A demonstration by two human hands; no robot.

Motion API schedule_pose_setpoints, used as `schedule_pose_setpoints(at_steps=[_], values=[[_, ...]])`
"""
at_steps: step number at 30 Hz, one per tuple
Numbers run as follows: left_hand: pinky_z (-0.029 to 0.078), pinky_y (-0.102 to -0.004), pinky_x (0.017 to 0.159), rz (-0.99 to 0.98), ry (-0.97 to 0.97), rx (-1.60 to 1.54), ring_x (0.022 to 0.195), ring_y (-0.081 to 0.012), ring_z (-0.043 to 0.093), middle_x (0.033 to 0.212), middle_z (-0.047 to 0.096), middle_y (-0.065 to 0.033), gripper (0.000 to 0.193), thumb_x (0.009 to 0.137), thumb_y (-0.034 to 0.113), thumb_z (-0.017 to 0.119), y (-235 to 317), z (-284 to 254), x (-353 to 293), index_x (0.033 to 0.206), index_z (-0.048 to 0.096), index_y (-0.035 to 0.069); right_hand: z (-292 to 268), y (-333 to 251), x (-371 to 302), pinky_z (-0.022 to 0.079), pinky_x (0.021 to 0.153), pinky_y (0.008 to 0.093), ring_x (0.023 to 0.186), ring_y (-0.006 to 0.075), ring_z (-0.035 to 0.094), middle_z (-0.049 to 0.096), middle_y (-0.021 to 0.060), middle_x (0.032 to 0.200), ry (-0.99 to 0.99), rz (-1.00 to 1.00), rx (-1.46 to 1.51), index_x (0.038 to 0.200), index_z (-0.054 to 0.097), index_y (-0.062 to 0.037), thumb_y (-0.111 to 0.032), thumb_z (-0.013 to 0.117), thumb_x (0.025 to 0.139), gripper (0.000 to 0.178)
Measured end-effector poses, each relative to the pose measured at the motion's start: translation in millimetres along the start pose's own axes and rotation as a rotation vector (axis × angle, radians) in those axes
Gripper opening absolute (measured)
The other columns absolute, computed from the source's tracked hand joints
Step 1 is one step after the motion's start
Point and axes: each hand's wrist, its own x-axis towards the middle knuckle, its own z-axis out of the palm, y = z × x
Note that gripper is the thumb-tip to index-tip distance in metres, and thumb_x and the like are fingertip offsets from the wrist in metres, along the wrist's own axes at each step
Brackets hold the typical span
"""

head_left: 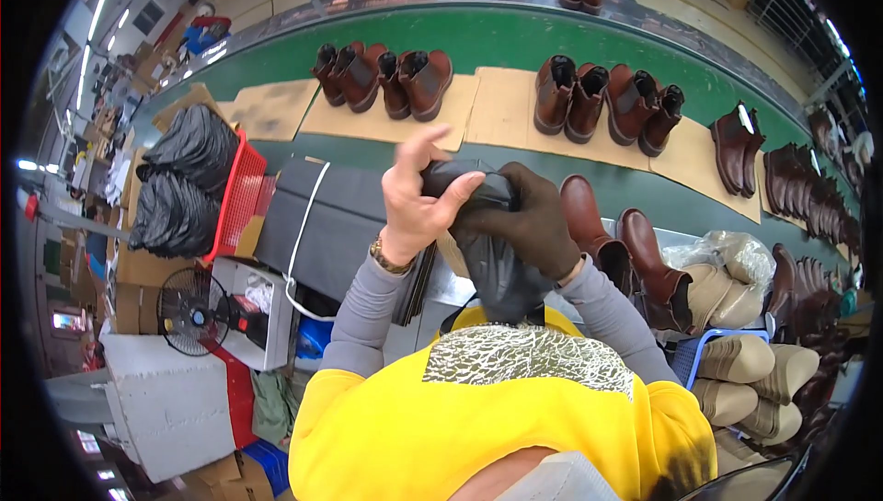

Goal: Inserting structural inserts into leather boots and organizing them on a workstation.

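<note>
In front of my chest I hold a soft, shiny black piece (501, 271), creased and hanging down. Whether it is thin leather or plastic, I cannot tell. My left hand (418, 193), bare and with a watch at the wrist, pinches its upper left edge with the thumb in front; a raised finger is blurred. A dark brown glove covers my right hand (533, 225), which is wrapped round the right side of the piece. Just right of that hand lie a pair of reddish-brown boots (602, 239), toes pointing away from me.
Brown ankle boots (423, 82) stand in pairs on cardboard sheets (497, 110) along the green bench. At left are a red basket (241, 193) of black bundles, dark flat sheets (317, 211) and a fan (193, 312). A blue crate (690, 358) holds beige shoe-shaped forms at right.
</note>
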Motion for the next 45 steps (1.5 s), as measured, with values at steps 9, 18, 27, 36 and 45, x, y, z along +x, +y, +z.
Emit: schedule_pose_setpoints(at_steps=[9, 18, 27, 36, 45], values=[[0.046, -0.0338, 0.085, 0.643, 0.074, 0.151, 0.095, -0.0205, 0.058, 0.107, 0.059, -0.0155, 0.085, 0.072, 0.022, 0.084, -3, 27, 32, 0.135, 0.032, -0.001, -27, -2, -3, 0.05, 0.082, 0.032, 0.098, 0.0152, 0.061, 0.065, 0.0079, 0.112, -0.192, -0.202, -0.074, 0.12, 0.058, -0.0059, -0.006, 0.071, 0.073, 0.048], [0.047, -0.0392, 0.095, -0.353, 0.097, -0.944, 0.108, -0.0306, 0.059, 0.122, 0.053, -0.0185, 0.089, 0.071, 0.042, 0.076, 3, 52, 5, 0.136, 0.031, 0.003, -9, -29, -12, 0.046, 0.086, 0.0369, 0.105, 0.0257, 0.058, 0.059, 0.0101, 0.118, 0.144, -0.74, -0.61, 0.12, 0.057, -0.0063, -0.015, 0.072, 0.073, 0.05], [0.051, -0.0456, 0.089, -0.269, 0.267, -1.306, 0.1, -0.0354, 0.061, 0.115, 0.058, -0.0178, 0.054, 0.086, 0.04, 0.058, 11, 40, 31, 0.127, 0.044, 0.009, -12, 39, -21, 0.042, 0.056, 0.0196, 0.07, 0.0046, 0.056, 0.064, -0.0002, 0.084, -0.111, 0.24, 0.447, 0.092, 0.065, -0.0044, -0.033, 0.067, 0.087, 0.029], [0.048, -0.044, 0.094, -0.248, 0.24, -0.98, 0.106, -0.034, 0.058, 0.12, 0.049, -0.0193, 0.087, 0.071, 0.042, 0.075, 33, 65, -10, 0.135, 0.028, 0.006, 3, -12, -40, 0.049, 0.083, 0.0321, 0.096, 0.0163, 0.059, 0.059, 0.0093, 0.105, 0.361, -0.392, 0.717, 0.126, 0.05, 0.0012, -0.012, 0.064, 0.086, 0.044], [0.029, -0.0449, 0.111, -0.297, -0.425, -1.233, 0.133, -0.0426, 0.035, 0.146, 0.026, -0.0299, 0.134, 0.051, 0.052, 0.088, 29, 77, 24, 0.147, 0.012, -0.001, -55, 10, -48, 0.049, 0.078, 0.0252, 0.088, 0.0091, 0.058, 0.063, 0.0048, 0.099, -0.126, -0.303, 0.175, 0.111, 0.06, 0.0038, -0.02, 0.056, 0.094, 0.03]])
